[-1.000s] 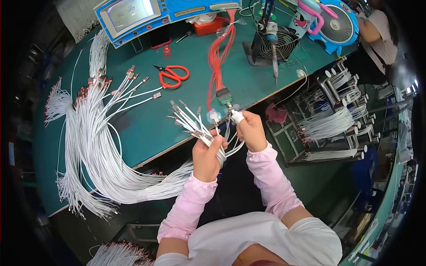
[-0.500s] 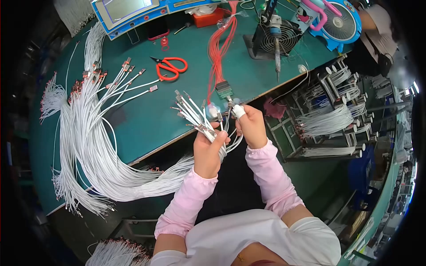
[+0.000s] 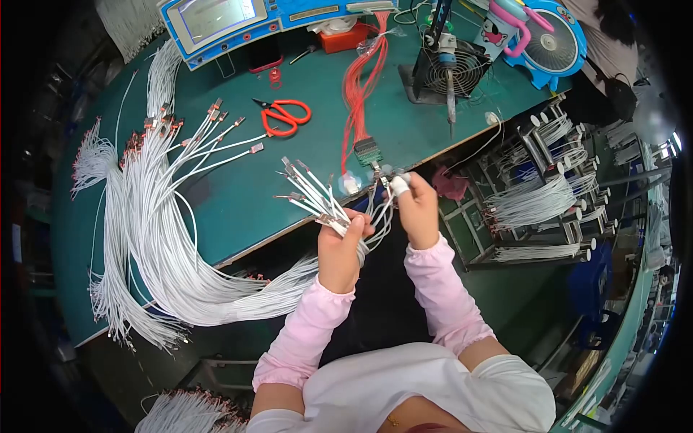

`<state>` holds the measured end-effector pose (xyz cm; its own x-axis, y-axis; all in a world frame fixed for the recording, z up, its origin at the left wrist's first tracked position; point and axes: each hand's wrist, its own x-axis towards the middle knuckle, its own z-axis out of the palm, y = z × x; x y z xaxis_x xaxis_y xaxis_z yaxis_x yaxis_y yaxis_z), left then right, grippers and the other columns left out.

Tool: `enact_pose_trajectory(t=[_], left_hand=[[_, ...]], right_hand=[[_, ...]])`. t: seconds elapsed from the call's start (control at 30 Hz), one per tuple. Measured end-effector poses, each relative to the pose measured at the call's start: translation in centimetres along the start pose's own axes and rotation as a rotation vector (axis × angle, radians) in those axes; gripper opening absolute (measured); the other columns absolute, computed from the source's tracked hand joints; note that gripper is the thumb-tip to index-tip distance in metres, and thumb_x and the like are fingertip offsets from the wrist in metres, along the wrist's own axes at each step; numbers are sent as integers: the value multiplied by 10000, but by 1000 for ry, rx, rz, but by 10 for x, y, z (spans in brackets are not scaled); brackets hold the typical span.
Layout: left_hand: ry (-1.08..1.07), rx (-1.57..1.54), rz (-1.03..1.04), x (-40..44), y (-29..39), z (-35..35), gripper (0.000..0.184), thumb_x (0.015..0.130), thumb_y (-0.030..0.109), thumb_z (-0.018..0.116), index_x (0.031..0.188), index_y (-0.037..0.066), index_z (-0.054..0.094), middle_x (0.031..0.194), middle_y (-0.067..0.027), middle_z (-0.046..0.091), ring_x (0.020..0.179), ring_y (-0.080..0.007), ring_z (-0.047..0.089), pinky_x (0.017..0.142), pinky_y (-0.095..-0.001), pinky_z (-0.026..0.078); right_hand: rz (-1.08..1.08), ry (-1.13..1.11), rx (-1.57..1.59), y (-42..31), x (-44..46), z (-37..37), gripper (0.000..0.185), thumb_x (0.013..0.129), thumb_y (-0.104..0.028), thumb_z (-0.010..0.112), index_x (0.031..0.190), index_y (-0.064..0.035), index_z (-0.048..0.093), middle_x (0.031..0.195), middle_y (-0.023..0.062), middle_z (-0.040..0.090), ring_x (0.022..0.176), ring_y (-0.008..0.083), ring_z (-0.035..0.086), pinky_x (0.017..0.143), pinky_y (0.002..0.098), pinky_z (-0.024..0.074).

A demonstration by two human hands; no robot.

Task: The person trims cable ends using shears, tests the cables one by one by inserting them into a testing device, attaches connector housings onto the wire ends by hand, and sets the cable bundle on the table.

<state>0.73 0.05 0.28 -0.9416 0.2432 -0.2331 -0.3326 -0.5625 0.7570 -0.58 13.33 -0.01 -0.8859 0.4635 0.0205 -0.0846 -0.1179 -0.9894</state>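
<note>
Left hand clutching white cables near the green board; right hand beside it, can't tell its grip tbh.

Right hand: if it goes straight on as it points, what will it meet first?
The right hand would probably meet the metal plug at the near edge of the green circuit board; depth is unclear.

A fanned bunch of thin white cables with metal connectors is held at the tabletop edge; a small green circuit board is attached to thin red wires.
</note>
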Motion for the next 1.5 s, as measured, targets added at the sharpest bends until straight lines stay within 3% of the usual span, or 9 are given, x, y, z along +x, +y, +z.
enact_pose_trajectory(t=[0.23, 0.5, 0.67, 0.8, 1.07, 1.17, 1.23, 1.3, 1.5], left_hand=[[-105, -145, -79, -2, 0, -1, 250, 766, -41, 476, 1014, -28, 460, 843, -55, 480, 707, -118, 491, 687, -265, 430], [-128, -52, -72, 1, -2, -4, 318, 807, -11, 485, 1115, -50, 420, 871, -49, 481, 794, -140, 521, 730, -325, 462], [-42, -26, -115, 0, 8, -2, 294, 838, 88, 511, 1082, -63, 444, 770, -59, 541, 676, -144, 561, 693, -294, 485], [59, 196, -42, 0, 16, 0, 310, 873, 257, 471, 1006, -22, 495, 623, -34, 500, 546, -112, 504, 513, -227, 412], [24, 148, -14, -1, 8, 8, 198, 835, 167, 528, 894, -21, 545, 628, -26, 533, 539, -88, 504, 495, -206, 391], [13, 207, 4, -3, 4, 11, 180, 820, 137, 552, 894, -28, 547, 655, -39, 552, 564, -94, 523, 509, -208, 409], [35, 199, 4, -6, 5, 12, 168, 804, 108, 573, 892, -33, 549, 680, -49, 564, 581, -97, 535, 524, -211, 430], [49, 217, 5, -6, 5, 10, 158, 800, 94, 578, 887, -35, 548, 685, -46, 561, 585, -93, 537, 531, -207, 441], [52, 271, 52, -10, -7, 11, 185, 813, 100, 560, 913, -54, 539, 810, -96, 603, 713, -142, 591, 672, -257, 482]], right_hand=[[48, -52, -133, -4, 8, 3, 169, 810, -105, 521, 683, 6, 520, 476, -3, 469, 409, 44, 406, 373, 210, 290], [149, -150, -14, -5, 0, -2, 131, 793, -40, 459, 682, 1, 516, 483, -19, 428, 406, 42, 375, 376, 198, 267], [165, -174, -11, -2, 4, -2, 142, 806, -60, 474, 692, 3, 529, 491, -17, 430, 408, 40, 372, 378, 193, 268], [193, -165, 11, -3, 1, -3, 179, 822, -101, 483, 681, -5, 536, 491, -29, 427, 406, 32, 350, 382, 186, 246], [189, -43, 14, -4, 2, 9, 145, 811, -56, 464, 701, 16, 525, 491, 1, 458, 420, 54, 412, 388, 204, 296], [178, -178, -94, -4, 6, -4, 150, 841, -130, 492, 775, -12, 555, 526, -10, 488, 442, 53, 418, 411, 191, 309], [-32, -63, -327, -10, 8, -7, 133, 837, -115, 502, 822, 2, 563, 616, 0, 537, 527, 52, 476, 468, 181, 357], [-202, -45, -213, -25, 7, -4, 133, 816, -74, 520, 885, 32, 562, 761, 16, 563, 712, 81, 521, 653, 194, 405], [-309, -245, -348, -46, 4, -5, 130, 779, -26, 541, 893, 30, 567, 792, 41, 575, 742, 97, 514, 674, 213, 400]])
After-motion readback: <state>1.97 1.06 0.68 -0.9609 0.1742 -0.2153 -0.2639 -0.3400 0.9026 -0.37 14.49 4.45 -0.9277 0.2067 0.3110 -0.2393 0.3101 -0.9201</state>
